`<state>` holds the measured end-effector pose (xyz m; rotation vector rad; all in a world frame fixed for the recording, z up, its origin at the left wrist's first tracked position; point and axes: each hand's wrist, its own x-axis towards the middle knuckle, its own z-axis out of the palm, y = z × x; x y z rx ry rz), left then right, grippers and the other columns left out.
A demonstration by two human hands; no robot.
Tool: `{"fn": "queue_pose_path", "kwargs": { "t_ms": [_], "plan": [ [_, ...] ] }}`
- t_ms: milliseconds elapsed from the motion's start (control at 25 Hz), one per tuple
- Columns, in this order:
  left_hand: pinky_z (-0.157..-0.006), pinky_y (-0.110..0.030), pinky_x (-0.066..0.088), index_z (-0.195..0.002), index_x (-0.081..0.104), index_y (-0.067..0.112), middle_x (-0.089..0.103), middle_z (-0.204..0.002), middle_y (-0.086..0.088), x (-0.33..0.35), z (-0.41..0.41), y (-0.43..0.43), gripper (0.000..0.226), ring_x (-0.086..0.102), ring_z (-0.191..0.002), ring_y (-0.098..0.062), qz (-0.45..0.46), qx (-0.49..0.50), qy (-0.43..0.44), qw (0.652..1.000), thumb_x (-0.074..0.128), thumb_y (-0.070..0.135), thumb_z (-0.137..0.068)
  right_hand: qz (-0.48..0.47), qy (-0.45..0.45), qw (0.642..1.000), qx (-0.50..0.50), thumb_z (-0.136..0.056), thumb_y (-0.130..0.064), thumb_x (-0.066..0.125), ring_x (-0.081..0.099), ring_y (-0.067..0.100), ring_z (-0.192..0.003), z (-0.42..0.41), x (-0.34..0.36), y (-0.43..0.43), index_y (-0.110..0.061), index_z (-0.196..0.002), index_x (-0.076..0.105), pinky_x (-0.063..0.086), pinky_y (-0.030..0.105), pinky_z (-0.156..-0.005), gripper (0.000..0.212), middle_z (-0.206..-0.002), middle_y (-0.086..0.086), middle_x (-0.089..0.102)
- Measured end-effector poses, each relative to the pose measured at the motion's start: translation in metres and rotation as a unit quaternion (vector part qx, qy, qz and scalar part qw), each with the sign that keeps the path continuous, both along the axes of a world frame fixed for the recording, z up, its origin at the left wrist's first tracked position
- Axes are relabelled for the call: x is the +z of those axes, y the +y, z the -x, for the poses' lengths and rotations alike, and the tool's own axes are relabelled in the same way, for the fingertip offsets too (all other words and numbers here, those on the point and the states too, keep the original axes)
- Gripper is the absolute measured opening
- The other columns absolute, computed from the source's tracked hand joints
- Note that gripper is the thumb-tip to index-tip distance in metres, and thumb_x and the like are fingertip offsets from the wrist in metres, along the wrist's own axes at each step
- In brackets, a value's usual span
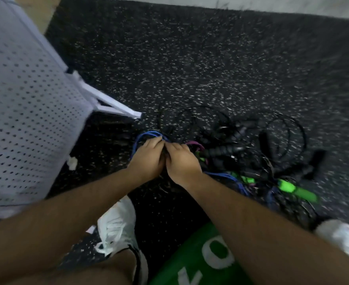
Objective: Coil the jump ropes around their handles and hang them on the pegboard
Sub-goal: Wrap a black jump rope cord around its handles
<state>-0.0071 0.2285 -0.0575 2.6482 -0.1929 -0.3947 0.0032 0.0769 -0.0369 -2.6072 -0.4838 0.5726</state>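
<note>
Foreground: a green item with white lettering (pixel 200 258), cut off by the bottom edge, and two white sneakers (pixel 116 225) planted on the speckled rubber floor (pixel 210 58). Two bare forearms reach forward from here.

Centre: the left grip (pixel 149 159) and right grip (pixel 182 163) meet knuckle to knuckle just above the floor. The left grip is clenched on loops of the blue jump rope (pixel 147 134), which arch out beyond its fingers. The right grip curls onto the same bundle. Blur and the fingers themselves hide whether it pinches cord or a handle.

Right of centre: the remaining jump ropes (pixel 251 145) lie in one tangled heap on the floor, touching the right grip. The heap shows thin black cords, a purple strand (pixel 194 145) and a bright green handle (pixel 286 186).

Left: the white pegboard (pixel 25 120) stands on a white foot (pixel 116 108), near the heap.

Handling note (judgement): the ropes look light and limp. The thin cords are probably smooth and springy, so finished turns are likely to slip or unwind unless pinned under a thumb. The handles are the only stiff parts, and they offer the sound place to take hold. The cord is best fed on under light tension. Crossing strands in the heap may snag, so each rope should be drawn out by its handle, not its middle.
</note>
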Motion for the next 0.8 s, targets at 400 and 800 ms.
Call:
{"fn": "queue_pose_path", "kwargs": {
  "t_ms": [400, 800],
  "plan": [
    [-0.113, -0.051, 0.035, -0.144, 0.048, 0.016, 0.031, -0.156, -0.012, -0.007, -0.007, -0.151, 0.054, 0.026, -0.142, -0.032, -0.044, -0.186, -0.029, 0.981, 0.057, 0.041, -0.097, 0.150, -0.015, 0.985, -0.080, -0.094, -0.027, 0.051, 0.040, 0.028, -0.130, 0.020, 0.016, -0.180, -0.014, -0.140, 0.045, 0.040, 0.039, -0.103, 0.048, -0.139, 0.005, 0.047],
    [-0.106, -0.043, 0.040, -0.149, 0.039, 0.010, 0.039, -0.133, -0.008, -0.018, -0.038, -0.165, 0.062, 0.041, -0.123, -0.029, -0.081, -0.096, 0.020, 0.992, 0.062, 0.032, -0.097, 0.055, 0.081, 0.943, -0.317, -0.095, -0.033, 0.061, 0.049, 0.031, -0.123, 0.008, -0.013, -0.202, -0.013, -0.142, 0.039, 0.043, 0.041, -0.099, 0.055, -0.125, 0.009, 0.061]
  ]
}}
